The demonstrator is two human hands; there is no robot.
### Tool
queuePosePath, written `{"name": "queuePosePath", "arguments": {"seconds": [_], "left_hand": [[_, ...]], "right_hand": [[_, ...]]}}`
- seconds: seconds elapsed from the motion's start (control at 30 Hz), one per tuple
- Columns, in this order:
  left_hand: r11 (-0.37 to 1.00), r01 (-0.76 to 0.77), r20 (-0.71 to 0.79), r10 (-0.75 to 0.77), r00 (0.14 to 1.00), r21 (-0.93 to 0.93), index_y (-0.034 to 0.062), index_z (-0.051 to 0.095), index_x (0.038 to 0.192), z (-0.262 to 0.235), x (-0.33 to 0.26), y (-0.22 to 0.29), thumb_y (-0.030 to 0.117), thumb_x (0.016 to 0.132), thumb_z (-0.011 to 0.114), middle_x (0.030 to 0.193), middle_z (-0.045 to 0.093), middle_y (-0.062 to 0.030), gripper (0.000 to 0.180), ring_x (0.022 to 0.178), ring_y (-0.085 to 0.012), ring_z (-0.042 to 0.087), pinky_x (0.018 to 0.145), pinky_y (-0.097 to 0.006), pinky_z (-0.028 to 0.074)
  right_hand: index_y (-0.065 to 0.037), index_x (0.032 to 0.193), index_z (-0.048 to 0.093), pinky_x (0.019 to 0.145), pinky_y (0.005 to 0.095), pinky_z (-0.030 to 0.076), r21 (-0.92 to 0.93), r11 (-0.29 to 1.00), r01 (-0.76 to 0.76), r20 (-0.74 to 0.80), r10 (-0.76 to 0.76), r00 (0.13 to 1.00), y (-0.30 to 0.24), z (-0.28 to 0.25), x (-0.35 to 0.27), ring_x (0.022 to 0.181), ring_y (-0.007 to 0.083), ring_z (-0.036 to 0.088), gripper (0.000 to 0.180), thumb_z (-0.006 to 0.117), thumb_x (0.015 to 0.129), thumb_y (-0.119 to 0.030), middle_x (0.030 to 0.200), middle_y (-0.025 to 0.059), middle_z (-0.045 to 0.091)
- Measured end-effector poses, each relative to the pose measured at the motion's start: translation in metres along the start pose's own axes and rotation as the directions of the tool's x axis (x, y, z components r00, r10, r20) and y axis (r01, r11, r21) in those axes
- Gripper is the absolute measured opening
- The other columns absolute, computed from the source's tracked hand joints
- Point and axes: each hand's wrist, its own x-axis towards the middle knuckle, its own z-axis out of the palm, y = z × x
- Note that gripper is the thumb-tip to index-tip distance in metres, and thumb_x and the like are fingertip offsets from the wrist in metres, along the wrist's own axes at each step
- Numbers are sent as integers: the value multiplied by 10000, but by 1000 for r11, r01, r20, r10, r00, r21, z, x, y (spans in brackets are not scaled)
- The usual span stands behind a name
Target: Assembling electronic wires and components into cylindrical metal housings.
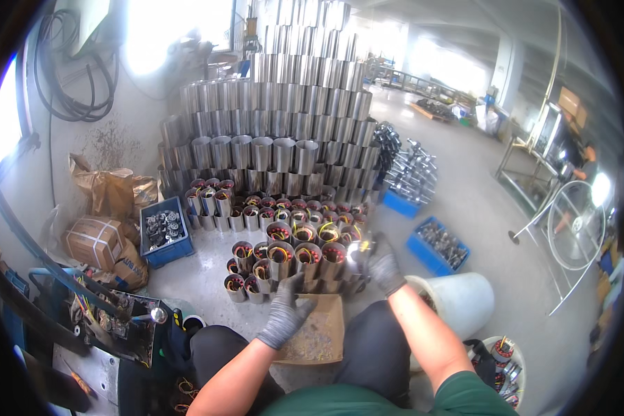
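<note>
My left hand (287, 317), in a grey glove, holds nothing; its thumb stands apart from its fingers. It is over the left edge of an open cardboard box (319, 338) between my knees, with small bits on the bottom. My right hand (384, 266), also gloved, is farther forward and closed on a shiny metal cylinder (358, 254) with something yellow at its top; glare blurs the details. Left of it stand rows of metal cylinders (281, 261) with red parts and coloured wires inside, set upright on the floor.
Behind rises a tall stack of bare metal tubes (262, 154). Blue crates of metal parts stand left (165, 231) and right (437, 245). A white bucket (464, 302) lies tipped by my right knee, near a tub of wound parts (505, 364). A machine (118, 326) is at my left.
</note>
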Motion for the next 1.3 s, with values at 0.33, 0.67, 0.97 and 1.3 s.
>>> {"name": "queuePosePath", "arguments": {"seconds": [0.33,0.67,0.97,1.3], "left_hand": [[971,134,97,-117,988,-196,65,255,1454,0,-13,-8,-37,803,733,1264,499,-114,813,1064,-168,538,928,-315,499],[742,415,237,-341,910,-527,41,264,1481,-4,-14,-4,210,870,742,1358,474,-117,794,1194,-204,513,972,-358,494],[759,354,153,-326,933,-546,5,419,1409,-19,1,-27,258,830,649,1295,573,-106,672,1177,-197,567,1028,-347,450],[928,317,262,-263,928,-193,0,431,1415,-25,-2,-26,185,830,616,1277,581,-143,641,1202,-203,537,1045,-343,418]], "right_hand": [[-17,1154,524,731,295,539,-40,987,-158,202,163,966,18,99,-74,860,145,619,412,736,811,-105,936,59,626],[-63,1103,499,540,229,473,256,919,-299,130,274,953,33,100,-87,663,86,559,347,714,831,-46,819,-3,525],[-59,1086,505,682,284,501,52,997,-50,-60,53,997,67,69,-65,780,128,609,345,740,840,-114,878,31,620],[-86,1262,544,581,293,621,-12,985,-171,476,156,866,84,62,-90,771,166,709,438,670,918,-326,1016,77,687]]}}
